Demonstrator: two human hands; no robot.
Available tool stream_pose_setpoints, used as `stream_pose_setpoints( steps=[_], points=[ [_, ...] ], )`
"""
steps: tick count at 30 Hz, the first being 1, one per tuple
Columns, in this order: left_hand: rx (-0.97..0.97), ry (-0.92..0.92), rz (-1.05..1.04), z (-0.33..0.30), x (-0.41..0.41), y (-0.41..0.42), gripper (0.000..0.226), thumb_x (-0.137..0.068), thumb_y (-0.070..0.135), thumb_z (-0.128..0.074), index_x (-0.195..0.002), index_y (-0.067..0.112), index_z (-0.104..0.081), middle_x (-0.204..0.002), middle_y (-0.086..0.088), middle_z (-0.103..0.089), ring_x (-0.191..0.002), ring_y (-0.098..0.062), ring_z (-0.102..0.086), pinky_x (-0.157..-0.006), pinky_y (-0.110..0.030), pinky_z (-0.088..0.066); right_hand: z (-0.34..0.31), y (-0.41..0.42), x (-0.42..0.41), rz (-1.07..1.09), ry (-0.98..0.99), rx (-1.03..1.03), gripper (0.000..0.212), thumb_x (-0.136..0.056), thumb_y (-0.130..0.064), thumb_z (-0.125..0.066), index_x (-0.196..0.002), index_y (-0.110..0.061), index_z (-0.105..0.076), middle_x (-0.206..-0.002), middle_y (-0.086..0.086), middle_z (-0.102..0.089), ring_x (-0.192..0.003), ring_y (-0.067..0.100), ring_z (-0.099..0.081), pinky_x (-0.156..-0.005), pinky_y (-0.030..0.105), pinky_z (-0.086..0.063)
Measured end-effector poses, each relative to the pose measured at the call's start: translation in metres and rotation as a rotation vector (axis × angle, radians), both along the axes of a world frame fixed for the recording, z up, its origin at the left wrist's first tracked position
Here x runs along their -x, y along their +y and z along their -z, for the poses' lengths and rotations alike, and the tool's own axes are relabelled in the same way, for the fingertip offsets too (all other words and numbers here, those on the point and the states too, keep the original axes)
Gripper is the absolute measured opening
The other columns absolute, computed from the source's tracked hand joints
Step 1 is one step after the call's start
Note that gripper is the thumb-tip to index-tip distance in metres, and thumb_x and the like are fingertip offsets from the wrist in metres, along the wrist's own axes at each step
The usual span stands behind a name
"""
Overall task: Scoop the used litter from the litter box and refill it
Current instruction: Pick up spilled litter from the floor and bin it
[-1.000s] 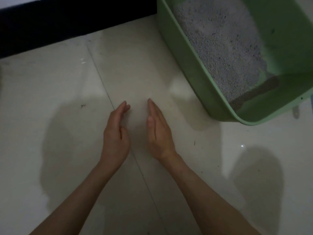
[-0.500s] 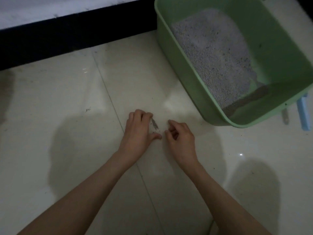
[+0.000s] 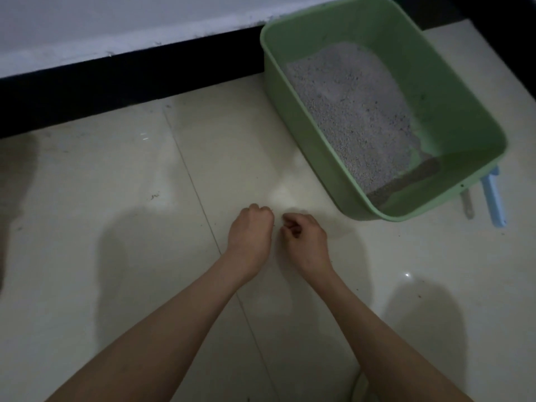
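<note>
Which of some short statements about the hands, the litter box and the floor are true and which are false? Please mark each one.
1. The green litter box stands on the tile floor. True.
2. Litter covers its whole bottom. False: green bottom shows bare along one side.
3. The left hand is curled closed. True.
4. The right hand holds a blue scoop. False: a blue tool lies beyond the box.

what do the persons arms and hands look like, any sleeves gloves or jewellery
Both forearms are bare as far as the frame shows, with no sleeve in view. The left hand and right hand wear no gloves, and no rings, watch or bracelet show at the wrists. The light is dim, so fine marks cannot be told.
</note>
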State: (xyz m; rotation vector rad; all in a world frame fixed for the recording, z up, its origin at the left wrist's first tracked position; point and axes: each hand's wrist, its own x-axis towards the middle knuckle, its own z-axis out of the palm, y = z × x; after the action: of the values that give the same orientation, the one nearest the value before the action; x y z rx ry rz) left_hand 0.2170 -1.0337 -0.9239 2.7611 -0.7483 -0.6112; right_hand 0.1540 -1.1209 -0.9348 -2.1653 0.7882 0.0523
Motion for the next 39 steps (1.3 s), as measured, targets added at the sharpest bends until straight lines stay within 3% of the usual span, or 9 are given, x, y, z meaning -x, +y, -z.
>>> stream_pose_setpoints(
  steps=[7,10,13,16,19,24,34,37,39],
  points=[
    [0.057,0.059,0.018,-0.006,-0.002,0.009,0.020,-0.088,-0.003,-0.047,-0.106,0.000,-0.055,-0.112,-0.019,-0.055,-0.106,-0.033,-0.052,-0.081,-0.036,-0.042,-0.002,0.000,0.001,0.002,0.012,0.026,0.029,-0.084,0.002,-0.054,-0.110,-0.003,-0.066,-0.109,0.015,-0.062,-0.090,0.021,-0.059,-0.077,0.007,-0.032],
    [0.292,0.161,-0.239,-0.016,-0.012,0.037,0.011,-0.086,0.005,-0.057,-0.095,0.004,-0.064,-0.100,-0.013,-0.064,-0.096,-0.026,-0.058,-0.079,-0.025,-0.040,-0.004,0.004,-0.001,-0.080,0.018,0.092,0.032,-0.083,0.003,-0.054,-0.113,-0.001,-0.064,-0.113,0.018,-0.058,-0.100,0.030,-0.058,-0.089,0.017,-0.038],
    [0.410,0.198,-0.500,-0.026,-0.014,0.072,0.006,-0.086,0.008,-0.061,-0.086,0.006,-0.067,-0.079,-0.002,-0.060,-0.079,-0.014,-0.053,-0.064,-0.012,-0.030,-0.005,0.012,-0.007,-0.207,0.065,0.159,0.037,-0.082,-0.002,-0.057,-0.119,0.001,-0.059,-0.120,0.019,-0.051,-0.113,0.031,-0.050,-0.100,0.022,-0.031],
    [0.413,0.239,-0.630,-0.029,-0.009,0.099,0.004,-0.085,0.011,-0.063,-0.082,0.010,-0.066,-0.075,-0.002,-0.060,-0.074,-0.015,-0.054,-0.066,-0.016,-0.034,-0.007,0.023,-0.019,-0.232,0.135,0.175,0.045,-0.078,-0.014,-0.068,-0.118,0.000,-0.056,-0.126,0.018,-0.044,-0.117,0.032,-0.045,-0.102,0.025,-0.031],
    [0.428,0.261,-0.689,-0.030,-0.007,0.114,0.008,-0.084,0.011,-0.065,-0.077,0.014,-0.064,-0.075,-0.003,-0.061,-0.073,-0.018,-0.055,-0.071,-0.022,-0.040,-0.012,0.033,-0.032,-0.324,0.202,0.201,0.048,-0.078,-0.015,-0.069,-0.120,0.001,-0.051,-0.128,0.018,-0.041,-0.115,0.033,-0.046,-0.097,0.027,-0.033],
    [0.456,0.249,-0.742,-0.036,-0.007,0.135,0.008,-0.084,0.012,-0.065,-0.076,0.015,-0.064,-0.074,-0.003,-0.061,-0.072,-0.019,-0.056,-0.072,-0.024,-0.041,-0.019,0.031,-0.050,-0.415,0.260,0.355,0.025,-0.086,-0.003,-0.051,-0.108,0.000,-0.062,-0.116,0.018,-0.056,-0.105,0.033,-0.055,-0.087,0.030,-0.041],
    [0.452,0.299,-0.828,-0.039,0.007,0.163,0.013,-0.085,0.012,-0.063,-0.073,0.017,-0.061,-0.064,0.007,-0.055,-0.068,-0.017,-0.053,-0.069,-0.022,-0.039,-0.017,0.044,-0.041,-0.514,0.301,0.505,0.030,-0.085,0.002,-0.044,-0.106,-0.003,-0.064,-0.111,0.017,-0.063,-0.102,0.033,-0.059,-0.086,0.033,-0.045],
    [0.452,0.306,-0.840,-0.042,0.011,0.170,0.013,-0.085,0.012,-0.063,-0.073,0.016,-0.061,-0.064,0.007,-0.055,-0.068,-0.017,-0.053,-0.067,-0.021,-0.037,-0.018,0.044,-0.039,-0.485,0.253,0.419,0.028,-0.085,0.001,-0.045,-0.103,-0.002,-0.066,-0.109,0.016,-0.065,-0.102,0.032,-0.060,-0.086,0.030,-0.044],
    [0.432,0.273,-0.809,-0.048,0.012,0.174,0.012,-0.086,0.010,-0.062,-0.075,0.015,-0.062,-0.066,0.006,-0.055,-0.069,-0.016,-0.052,-0.066,-0.018,-0.035,-0.024,0.046,-0.035,-0.301,0.150,0.239,0.023,-0.085,-0.001,-0.051,-0.098,-0.004,-0.069,-0.101,0.011,-0.069,-0.093,0.025,-0.063,-0.083,0.024,-0.044]
  ],
)
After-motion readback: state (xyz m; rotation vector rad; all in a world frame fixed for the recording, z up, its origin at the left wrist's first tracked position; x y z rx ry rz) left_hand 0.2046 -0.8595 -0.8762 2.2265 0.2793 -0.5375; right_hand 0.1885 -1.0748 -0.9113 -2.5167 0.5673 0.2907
